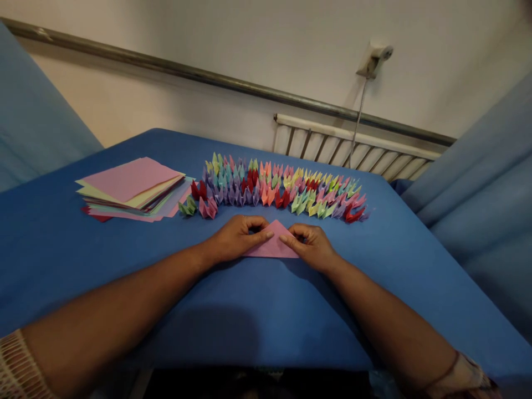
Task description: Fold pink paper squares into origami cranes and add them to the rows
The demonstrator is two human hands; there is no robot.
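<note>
Blue-covered table (415, 249) before a radiator (320, 128), head view. Pink paper triangle (272, 249) at near centre, between the hands, apex pointing far: left hand (235, 238) pinches its left edge, right hand (316, 246) its right. Multicoloured origami figures (268, 194) stand just beyond; paper stack (133, 178) left.

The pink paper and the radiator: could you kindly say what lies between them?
In the head view, rows of folded paper figures stand between the pink paper and the radiator.
</note>
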